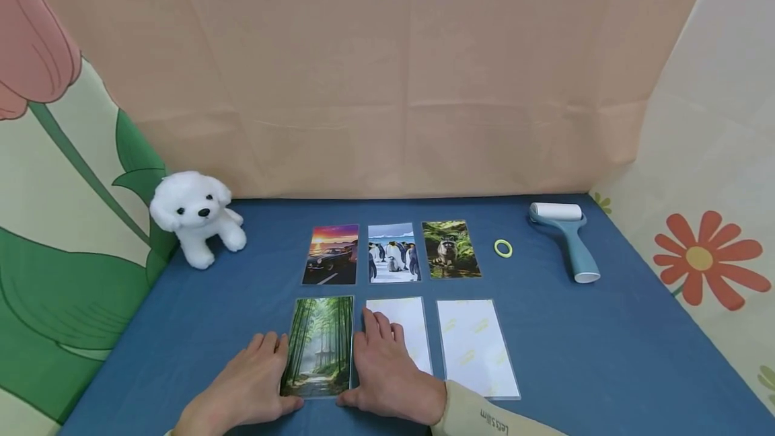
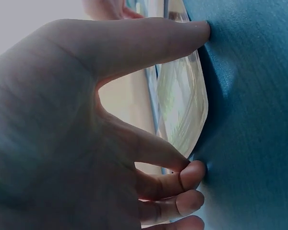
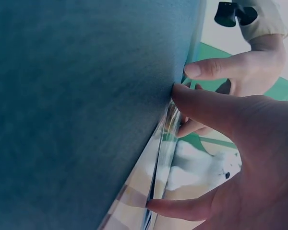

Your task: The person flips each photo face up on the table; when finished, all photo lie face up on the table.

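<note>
A bamboo forest picture card (image 1: pixel 317 348) lies in the near row between my two hands. My left hand (image 1: pixel 245 375) touches its left side, the thumb at the near corner and the fingertips farther up the edge. Along the right side rests my right hand (image 1: pixel 387 369), its thumb by the other near corner and its fingers reaching over part of a white card (image 1: pixel 412 328). The left wrist view shows the clear card edge (image 2: pixel 204 96) bowed up from the blue cloth between spread thumb and index finger. Next to the white card lies another white card (image 1: pixel 478 348) with faint yellow marks.
Behind lie a sunset car card (image 1: pixel 331 254), a penguin card (image 1: pixel 393 253) and a raccoon card (image 1: pixel 451 249). A yellow-green ring (image 1: pixel 503 248) and a blue-handled lint roller (image 1: pixel 569 241) are at right. A white plush dog (image 1: pixel 196 217) stands back left on the blue cloth (image 1: pixel 611 355).
</note>
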Motion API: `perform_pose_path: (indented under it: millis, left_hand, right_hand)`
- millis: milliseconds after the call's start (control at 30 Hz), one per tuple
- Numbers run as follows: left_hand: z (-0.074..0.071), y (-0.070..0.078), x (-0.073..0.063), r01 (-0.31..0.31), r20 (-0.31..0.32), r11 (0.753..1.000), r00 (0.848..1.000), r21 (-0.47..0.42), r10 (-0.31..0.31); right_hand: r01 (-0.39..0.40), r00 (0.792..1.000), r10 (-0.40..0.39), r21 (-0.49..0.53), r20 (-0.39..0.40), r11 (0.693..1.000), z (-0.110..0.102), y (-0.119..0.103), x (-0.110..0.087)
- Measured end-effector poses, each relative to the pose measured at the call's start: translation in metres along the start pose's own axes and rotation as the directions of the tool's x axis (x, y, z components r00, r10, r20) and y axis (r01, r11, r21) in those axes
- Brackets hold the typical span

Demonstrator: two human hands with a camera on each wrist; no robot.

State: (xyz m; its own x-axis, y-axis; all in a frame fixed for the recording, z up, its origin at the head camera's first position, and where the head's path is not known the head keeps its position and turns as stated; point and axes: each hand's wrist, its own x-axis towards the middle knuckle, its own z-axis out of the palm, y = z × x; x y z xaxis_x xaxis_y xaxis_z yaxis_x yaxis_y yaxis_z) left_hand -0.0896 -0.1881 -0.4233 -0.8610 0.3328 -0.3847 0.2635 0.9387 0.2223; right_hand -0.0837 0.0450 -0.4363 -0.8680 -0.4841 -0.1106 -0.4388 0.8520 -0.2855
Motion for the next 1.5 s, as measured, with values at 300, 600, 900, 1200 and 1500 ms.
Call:
perform_pose_path:
  millis: [300,600,900,1200,1500]
  left_hand:
    - [0.000,0.004,0.003,0.017,0.042,0.999,0.999,-0.049,-0.015]
    - [-0.004,0.016,0.003,0.079,0.025,0.992,0.997,-0.096,-0.077]
    - [-0.008,0.062,0.004,-0.015,-0.286,0.948,0.955,-0.317,-0.081]
    - [0.013,0.096,0.012,-0.109,-0.268,0.866,0.963,-0.488,-0.030]
    - [0.020,0.108,0.019,-0.084,-0.189,0.806,0.981,-0.586,-0.035]
  right_hand:
    - [0.012,1.000,-0.013,-0.049,-0.017,0.999,0.000,0.001,-0.003]
    - [0.015,0.999,-0.015,-0.012,-0.034,1.000,0.000,0.007,-0.006]
    - [0.013,0.993,-0.002,0.092,-0.115,0.996,-0.019,0.030,-0.021]
    - [-0.029,0.988,0.044,0.099,-0.149,0.995,-0.034,0.066,-0.047]
    - [-0.082,0.987,0.095,0.103,-0.126,0.991,-0.029,0.089,-0.068]
